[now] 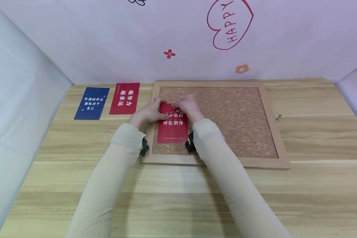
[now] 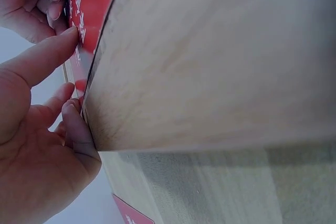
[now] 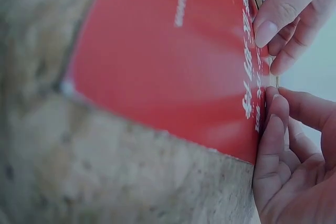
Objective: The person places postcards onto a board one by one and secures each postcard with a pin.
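A red card with white lettering lies on the left part of a wood-framed cork board. At its upper left edge is my left hand, thumb pressing the card's face and the other fingers stretched along the edge; the left wrist view shows this hand from below. My right hand is at the card's upper right corner with bent fingers. In the right wrist view, the fingertips of the right hand touch the card's top end; I cannot tell whether something small is between them.
Left of the board, a second red card and a blue card lie on the wooden table. A white sheet with drawings rises behind the board, and a white side wall stands at left.
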The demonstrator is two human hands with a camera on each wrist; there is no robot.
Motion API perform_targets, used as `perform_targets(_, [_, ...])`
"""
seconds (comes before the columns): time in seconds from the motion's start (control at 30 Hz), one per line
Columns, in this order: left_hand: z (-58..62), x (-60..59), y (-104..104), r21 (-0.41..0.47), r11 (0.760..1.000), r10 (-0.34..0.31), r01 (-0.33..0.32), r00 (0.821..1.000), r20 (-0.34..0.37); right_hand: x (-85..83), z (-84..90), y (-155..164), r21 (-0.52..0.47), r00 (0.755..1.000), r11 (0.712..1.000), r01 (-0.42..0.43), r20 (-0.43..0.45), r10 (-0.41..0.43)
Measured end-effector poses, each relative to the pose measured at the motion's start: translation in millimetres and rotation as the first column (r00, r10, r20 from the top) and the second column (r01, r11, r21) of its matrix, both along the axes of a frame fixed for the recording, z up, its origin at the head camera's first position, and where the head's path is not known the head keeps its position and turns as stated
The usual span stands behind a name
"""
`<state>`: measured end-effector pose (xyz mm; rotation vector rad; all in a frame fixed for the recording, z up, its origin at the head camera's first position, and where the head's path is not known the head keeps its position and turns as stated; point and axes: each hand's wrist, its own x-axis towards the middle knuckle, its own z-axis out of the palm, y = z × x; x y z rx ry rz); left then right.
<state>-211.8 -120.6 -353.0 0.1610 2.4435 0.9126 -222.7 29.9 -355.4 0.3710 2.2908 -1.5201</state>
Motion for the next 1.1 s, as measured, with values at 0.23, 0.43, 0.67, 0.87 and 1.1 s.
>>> perform_targets(0.23, [1.1,-0.9,0.2,0.004,1.000,0.000,0.000,1.000,0.004,-3.0,1.7,1.2,0.005,1.000,1.000,-0.006,0.026,0.006])
perform_targets(0.43, [2.3,-0.5,0.4,0.010,1.000,-0.001,0.001,1.000,0.000,-3.9,1.9,2.2,-0.005,0.999,1.000,-0.006,0.035,0.006])
perform_targets(0.67, [0.8,-0.1,-0.4,0.003,1.000,-0.004,0.004,1.000,-0.002,-5.0,-1.1,2.6,-0.022,0.999,1.000,0.014,0.042,-0.013])
perform_targets(0.87, [0.9,0.4,-0.4,0.021,1.000,0.003,-0.003,1.000,0.005,-5.7,-2.9,3.0,-0.059,0.999,0.998,0.025,0.044,-0.022])
perform_targets(1.1, [0.4,0.3,0.4,0.012,1.000,0.001,-0.001,1.000,0.001,-5.6,-5.3,2.8,-0.019,1.000,1.000,0.021,0.015,-0.021])
